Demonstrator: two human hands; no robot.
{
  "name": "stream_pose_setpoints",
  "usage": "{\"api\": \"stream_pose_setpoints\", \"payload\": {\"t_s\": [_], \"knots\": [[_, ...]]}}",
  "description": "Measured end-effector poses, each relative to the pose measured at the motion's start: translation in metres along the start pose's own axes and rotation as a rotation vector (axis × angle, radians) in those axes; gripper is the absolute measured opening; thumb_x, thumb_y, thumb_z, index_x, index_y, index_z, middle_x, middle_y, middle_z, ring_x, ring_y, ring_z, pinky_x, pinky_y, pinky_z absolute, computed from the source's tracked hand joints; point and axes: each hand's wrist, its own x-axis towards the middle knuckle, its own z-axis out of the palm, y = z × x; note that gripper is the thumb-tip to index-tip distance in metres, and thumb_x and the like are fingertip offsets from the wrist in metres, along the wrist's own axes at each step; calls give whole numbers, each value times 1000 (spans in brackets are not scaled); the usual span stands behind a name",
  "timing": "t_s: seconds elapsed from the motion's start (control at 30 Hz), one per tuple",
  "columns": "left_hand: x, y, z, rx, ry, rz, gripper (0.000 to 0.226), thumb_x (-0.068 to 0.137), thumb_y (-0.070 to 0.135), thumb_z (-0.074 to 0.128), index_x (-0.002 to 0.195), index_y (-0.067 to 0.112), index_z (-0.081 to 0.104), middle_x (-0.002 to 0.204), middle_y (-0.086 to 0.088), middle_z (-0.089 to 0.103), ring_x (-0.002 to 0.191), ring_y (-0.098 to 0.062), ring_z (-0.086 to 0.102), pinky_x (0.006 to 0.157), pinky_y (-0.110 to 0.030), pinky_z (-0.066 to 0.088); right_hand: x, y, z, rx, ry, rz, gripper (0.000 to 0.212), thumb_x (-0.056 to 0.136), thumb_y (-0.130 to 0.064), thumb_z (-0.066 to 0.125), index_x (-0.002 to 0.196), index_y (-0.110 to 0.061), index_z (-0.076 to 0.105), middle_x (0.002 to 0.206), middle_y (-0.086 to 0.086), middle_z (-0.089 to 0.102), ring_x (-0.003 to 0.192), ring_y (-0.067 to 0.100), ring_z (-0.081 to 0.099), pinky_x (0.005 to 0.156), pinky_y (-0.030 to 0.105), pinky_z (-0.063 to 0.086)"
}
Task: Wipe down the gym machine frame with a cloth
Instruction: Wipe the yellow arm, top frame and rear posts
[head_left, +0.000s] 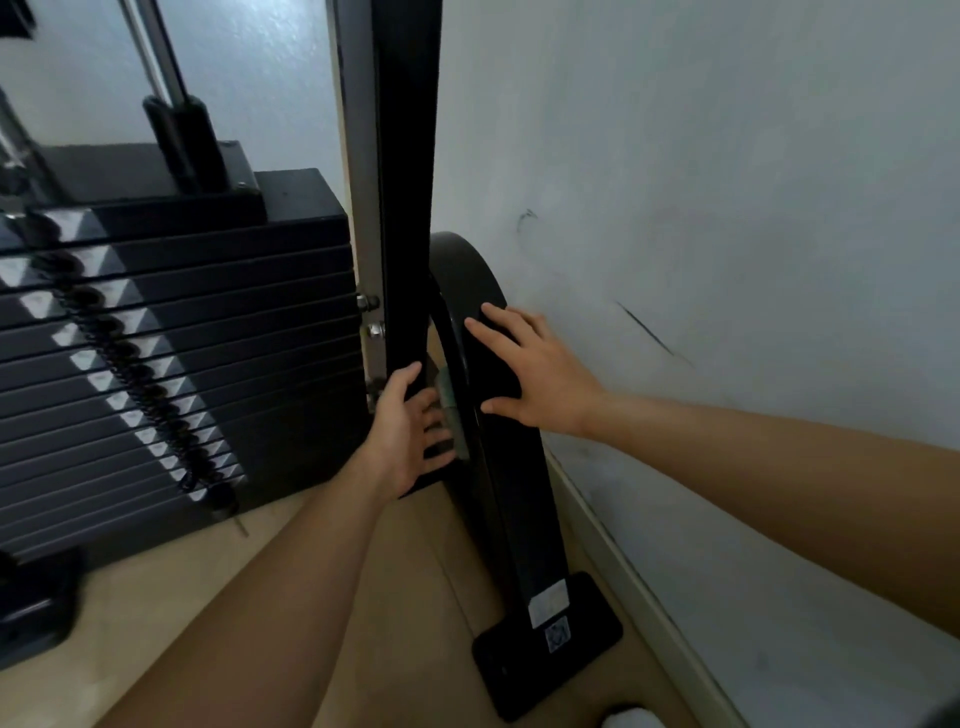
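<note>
- Head view: the left hand (402, 441) clasps the lower part of the black upright steel post (405, 208). Its thumb lies on the front face and its fingers (434, 415) wrap round the right side.
- The right hand (530, 374) lies flat, fingers (501, 318) straight and spread, on the curved black metal brace (467, 265) just beside the post and near the white wall (727, 208).
- No cloth shows for certain. It may be the pale grey-green patch (448, 410) between the hands, or the soft white lump (628, 717) on the tan floor (415, 597); I cannot tell.
- To wipe well, I judge:
  - get the cloth under the flat palm;
  - stroke along the brace down to the black foot plate (550, 649);
  - steady the frame with the other hand;
  - work round the steel bolts (374, 330) beside the black weight stack (182, 338).
</note>
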Motion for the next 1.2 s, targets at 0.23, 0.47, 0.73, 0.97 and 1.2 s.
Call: {"api": "stream_pose_setpoints", "payload": {"t_s": [0.23,0.47,0.73,0.97,1.2], "knots": [[-1,-35,2,65,4,-113,68,88,76,37,121,26,70,121,-6,72,114,-27,64,88,-43,46,1,2,2,5,-8,7,104,78,-50,79,160,-26,19,166,1,16,147,27,14,113,53,39],[0,-41,-5,-20,-6,-114,76,87,77,36,124,20,70,122,-10,72,115,-31,64,90,-42,45,-3,2,3,21,7,-1,100,80,-48,78,160,-23,22,167,2,15,151,27,13,115,51,37],[3,-21,-7,-195,9,60,70,89,71,40,135,24,63,130,-6,69,123,-29,60,103,-42,44,-17,-2,9,33,61,-25,91,80,-41,81,155,-16,35,163,7,27,148,32,22,116,51,36],[-2,-64,9,14,57,-117,65,94,66,40,128,17,67,123,-13,69,105,-29,65,75,-36,46,-18,0,11,24,68,-36,90,79,-42,81,154,-13,38,160,13,32,143,39,29,116,50,35],[-9,-119,-5,-87,4,-262,69,90,77,33,84,24,77,72,-1,67,70,-20,63,75,-35,45,-20,3,7,5,14,-65,95,80,-42,81,157,-15,32,164,11,24,149,36,22,114,52,36]]}}
